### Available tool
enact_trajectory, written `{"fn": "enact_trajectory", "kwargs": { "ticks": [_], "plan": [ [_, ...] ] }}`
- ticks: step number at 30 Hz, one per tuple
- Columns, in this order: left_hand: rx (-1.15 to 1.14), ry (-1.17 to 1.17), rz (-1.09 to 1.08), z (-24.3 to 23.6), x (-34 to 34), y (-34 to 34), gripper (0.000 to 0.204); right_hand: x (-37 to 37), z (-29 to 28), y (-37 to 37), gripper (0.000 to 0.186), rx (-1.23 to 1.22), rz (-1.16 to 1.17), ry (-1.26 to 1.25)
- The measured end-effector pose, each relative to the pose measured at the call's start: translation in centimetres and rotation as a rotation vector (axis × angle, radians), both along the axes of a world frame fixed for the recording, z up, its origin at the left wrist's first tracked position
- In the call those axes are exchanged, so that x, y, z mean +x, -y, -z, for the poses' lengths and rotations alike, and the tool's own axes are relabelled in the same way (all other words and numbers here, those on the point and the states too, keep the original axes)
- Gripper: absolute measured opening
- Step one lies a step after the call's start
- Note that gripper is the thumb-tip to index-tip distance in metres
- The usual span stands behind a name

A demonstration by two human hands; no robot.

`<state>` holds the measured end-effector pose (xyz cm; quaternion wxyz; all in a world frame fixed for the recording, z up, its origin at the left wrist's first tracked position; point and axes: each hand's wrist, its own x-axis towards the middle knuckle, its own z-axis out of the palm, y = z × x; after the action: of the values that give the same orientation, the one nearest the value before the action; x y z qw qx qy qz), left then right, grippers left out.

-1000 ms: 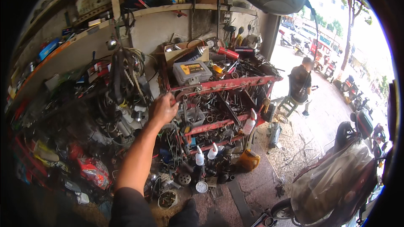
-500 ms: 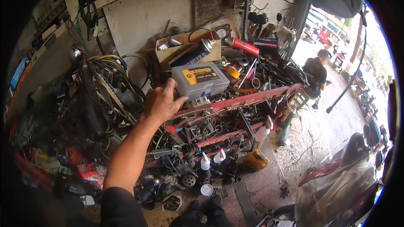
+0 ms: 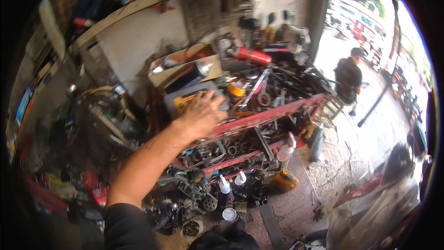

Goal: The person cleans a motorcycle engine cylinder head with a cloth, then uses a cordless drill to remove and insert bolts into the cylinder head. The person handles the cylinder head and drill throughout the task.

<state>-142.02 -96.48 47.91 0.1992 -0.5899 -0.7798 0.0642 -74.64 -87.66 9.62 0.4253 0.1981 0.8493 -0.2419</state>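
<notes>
- Your left hand [image 3: 202, 115], back uppermost, lies over the front right part of a grey plastic case [image 3: 187, 95]. The fingers are bent and slightly apart; whether they are clamped on it or only resting, you cannot tell. Your right hand is out of view.
- Change: half a second ago this hand was at the case's left front corner; it has since crossed rightward over the lid. In judgement, your reach has arrived at the case, which appears not to have shifted against its neighbours.
- Orientation: the case lies flat, its yellow label [image 3: 181, 105] upward. The long axis runs left to right, rising slightly toward the right; your hand hides the front edge facing you.
- Location: top level of the tool rack, just behind the red rail [image 3: 259, 118] and in front of the open carton [image 3: 212, 72] with its dark can [image 3: 184, 78].
- Farther right: a red can [image 3: 252, 55] among loose tools; beyond, outdoors, a seated person [image 3: 349, 78].
</notes>
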Motion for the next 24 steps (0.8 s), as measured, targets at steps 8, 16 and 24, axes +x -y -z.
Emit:
{"fn": "enact_trajectory", "kwargs": {
  "ticks": [8,16,24],
  "plan": [
    [-0.425,0.141,-0.14,-0.5,-1.7,-3.4,0.043,-1.7,1.7,-1.6,0.019,-0.012,0.22,-0.047],
    [-0.313,0.276,-0.084,-1.2,-1.7,-3.0,0.029,-2.7,1.0,-2.3,0.027,-0.008,0.341,-0.088],
    [0.892,1.036,0.116,-2.5,1.2,1.0,0.01,-2.4,1.4,-1.6,0.041,0.023,0.5,-0.201]
  ]
}}
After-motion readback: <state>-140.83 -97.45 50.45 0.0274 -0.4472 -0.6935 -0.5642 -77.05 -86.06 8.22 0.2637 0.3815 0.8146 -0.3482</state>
